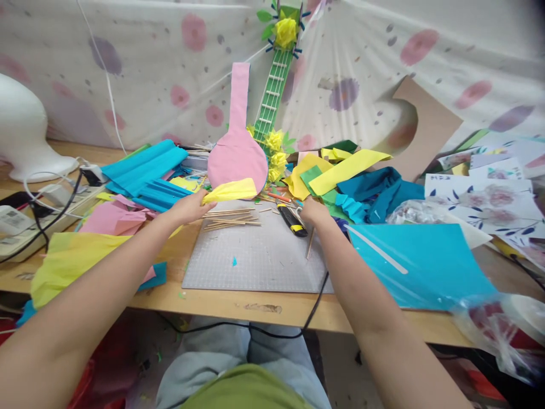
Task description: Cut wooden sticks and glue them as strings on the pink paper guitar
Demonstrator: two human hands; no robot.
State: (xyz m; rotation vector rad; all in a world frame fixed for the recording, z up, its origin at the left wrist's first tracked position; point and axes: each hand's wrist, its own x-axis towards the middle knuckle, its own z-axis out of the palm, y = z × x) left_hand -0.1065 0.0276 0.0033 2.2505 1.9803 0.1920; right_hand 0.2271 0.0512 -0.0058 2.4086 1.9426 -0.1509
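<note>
My left hand (192,207) is closed on a strip of yellow crepe paper (232,191), which stretches to the right in front of a pink banjo-shaped piece (237,158). Thin wooden sticks (232,219) lie just below it on the grey cutting mat (255,261). My right hand (314,210) reaches to the mat's far right, its fingers curled down among small items. What it grips is hidden. Right beside it lies a black and yellow utility knife (292,220). An orange pencil-like stick (277,197) rests behind the knife.
A green toy-like instrument (272,94) with yellow paper flowers leans at the back. Blue paper (145,165) and a power strip (55,207) lie left. To the right are a blue sheet (421,261), crumpled paper and a plastic-wrapped roll (506,324). A black cable (315,309) hangs over the front edge.
</note>
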